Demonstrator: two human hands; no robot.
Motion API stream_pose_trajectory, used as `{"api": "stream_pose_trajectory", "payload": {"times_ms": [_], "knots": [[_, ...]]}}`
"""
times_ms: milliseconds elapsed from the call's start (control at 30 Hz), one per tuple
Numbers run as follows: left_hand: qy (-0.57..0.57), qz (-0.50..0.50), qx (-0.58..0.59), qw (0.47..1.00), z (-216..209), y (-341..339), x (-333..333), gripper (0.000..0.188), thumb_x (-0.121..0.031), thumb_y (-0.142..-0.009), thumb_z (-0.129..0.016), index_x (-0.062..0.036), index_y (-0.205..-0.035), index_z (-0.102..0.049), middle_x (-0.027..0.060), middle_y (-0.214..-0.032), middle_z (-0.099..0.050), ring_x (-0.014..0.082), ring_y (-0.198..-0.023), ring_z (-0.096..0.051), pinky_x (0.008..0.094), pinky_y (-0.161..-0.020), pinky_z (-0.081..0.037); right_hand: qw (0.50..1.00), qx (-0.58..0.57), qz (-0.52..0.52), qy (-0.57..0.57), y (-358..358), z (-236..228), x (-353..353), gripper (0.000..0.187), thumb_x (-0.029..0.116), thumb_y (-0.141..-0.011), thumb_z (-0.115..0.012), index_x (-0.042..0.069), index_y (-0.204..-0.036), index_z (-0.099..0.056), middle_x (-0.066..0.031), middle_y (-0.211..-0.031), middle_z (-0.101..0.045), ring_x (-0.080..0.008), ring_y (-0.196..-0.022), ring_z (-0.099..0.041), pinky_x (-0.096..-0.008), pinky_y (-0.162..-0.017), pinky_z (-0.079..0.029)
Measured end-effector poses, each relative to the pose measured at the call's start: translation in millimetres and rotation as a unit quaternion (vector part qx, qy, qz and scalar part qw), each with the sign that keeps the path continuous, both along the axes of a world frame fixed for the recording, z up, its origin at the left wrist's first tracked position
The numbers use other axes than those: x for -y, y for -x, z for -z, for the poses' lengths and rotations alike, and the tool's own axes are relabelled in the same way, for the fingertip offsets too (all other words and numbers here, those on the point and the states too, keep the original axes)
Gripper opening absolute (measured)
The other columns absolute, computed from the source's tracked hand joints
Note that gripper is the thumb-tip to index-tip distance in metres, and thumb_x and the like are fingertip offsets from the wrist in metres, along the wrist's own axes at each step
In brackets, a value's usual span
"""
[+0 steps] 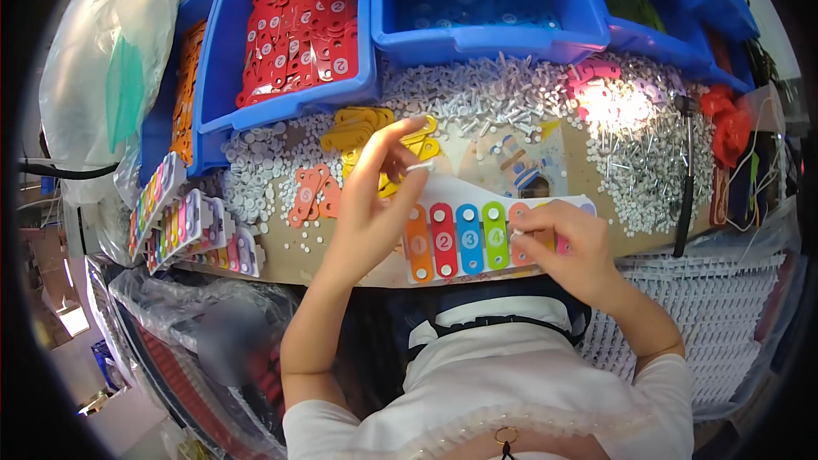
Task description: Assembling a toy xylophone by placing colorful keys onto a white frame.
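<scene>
A toy xylophone (469,266) with a row of coloured bars on a white base lies at the table's near edge in front of me. Small white pegs sit in the ends of the orange, red, blue and green bars. My right hand (569,247) is over the bars at the right, thumb and finger pinching a small white peg (517,232) at the salmon bar. Beyond the xylophone's left end, my left hand (375,196) is raised with bent fingers. A white peg (419,168) shows at its thumb and fingertips.
Blue bins hold red bars (298,43), orange bars (187,94) and blue bars (477,13). Loose white pegs (477,89) and white caps (264,149) are heaped before them. Yellow bars (358,126) and salmon bars (313,194) lie nearby. Finished-looking xylophones (192,226) stack at left.
</scene>
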State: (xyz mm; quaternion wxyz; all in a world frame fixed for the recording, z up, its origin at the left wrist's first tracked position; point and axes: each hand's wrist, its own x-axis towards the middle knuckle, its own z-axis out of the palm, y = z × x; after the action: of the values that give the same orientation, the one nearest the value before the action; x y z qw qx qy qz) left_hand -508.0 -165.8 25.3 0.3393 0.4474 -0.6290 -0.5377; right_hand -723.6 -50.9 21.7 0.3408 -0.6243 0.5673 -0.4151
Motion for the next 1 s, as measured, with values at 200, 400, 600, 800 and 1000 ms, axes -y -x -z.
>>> {"api": "stream_pose_trajectory", "payload": {"times_ms": [200,400,600,800,1000], "knots": [[-0.009,0.111,-0.003,0.994,-3,-27,-36,0.031,0.005,-0.090,-0.049,0.0007,-0.119,-0.062,0.0020,-0.095,-0.053,0.0105,-0.086,-0.051,0.0247,-0.079,-0.042,0.997,-0.055,-0.046,0.024,-10,2,-14,0.021,0.000,-0.072,-0.075,0.005,-0.090,-0.066,-0.0062,-0.085,-0.065,-0.0231,-0.077,-0.062,-0.0345,-0.070,-0.047],[-0.036,0.051,-0.045,0.997,4,-25,-65,0.017,0.001,-0.088,-0.063,-0.0028,-0.103,-0.069,0.0054,-0.095,-0.066,0.0093,-0.081,-0.058,0.0244,-0.071,-0.046,0.965,-0.194,-0.098,0.147,-14,10,-21,0.023,0.003,-0.070,-0.075,0.005,-0.090,-0.066,-0.0040,-0.092,-0.066,-0.0209,-0.085,-0.061,-0.0353,-0.073,-0.047],[0.224,0.063,0.055,0.971,23,-17,-92,0.028,0.002,-0.074,-0.074,-0.0070,-0.101,-0.072,0.0060,-0.098,-0.069,0.0169,-0.081,-0.059,0.0267,-0.070,-0.047,0.875,-0.437,-0.090,0.187,-23,6,-55,0.032,0.013,-0.072,-0.075,0.007,-0.103,-0.070,-0.0031,-0.111,-0.067,-0.0191,-0.104,-0.060,-0.0383,-0.089,-0.039],[0.400,0.034,0.175,0.899,27,-11,-101,0.035,-0.007,-0.064,-0.080,-0.0121,-0.097,-0.072,-0.0026,-0.096,-0.070,0.0184,-0.084,-0.055,0.0308,-0.076,-0.039,0.922,-0.344,-0.071,0.161,-17,8,-49,0.038,0.015,-0.069,-0.077,0.010,-0.106,-0.069,-0.0023,-0.116,-0.064,-0.0198,-0.108,-0.057,-0.0404,-0.094,-0.034],[0.333,0.028,0.146,0.931,27,-6,-101,0.030,0.000,-0.067,-0.080,-0.0091,-0.094,-0.071,-0.0005,-0.094,-0.070,0.0199,-0.083,-0.055,0.0301,-0.076,-0.042,0.944,-0.287,-0.029,0.159,-12,6,-32,0.033,0.010,-0.067,-0.077,0.011,-0.100,-0.070,-0.0038,-0.118,-0.063,-0.0245,-0.106,-0.057,-0.0421,-0.092,-0.034]]}}
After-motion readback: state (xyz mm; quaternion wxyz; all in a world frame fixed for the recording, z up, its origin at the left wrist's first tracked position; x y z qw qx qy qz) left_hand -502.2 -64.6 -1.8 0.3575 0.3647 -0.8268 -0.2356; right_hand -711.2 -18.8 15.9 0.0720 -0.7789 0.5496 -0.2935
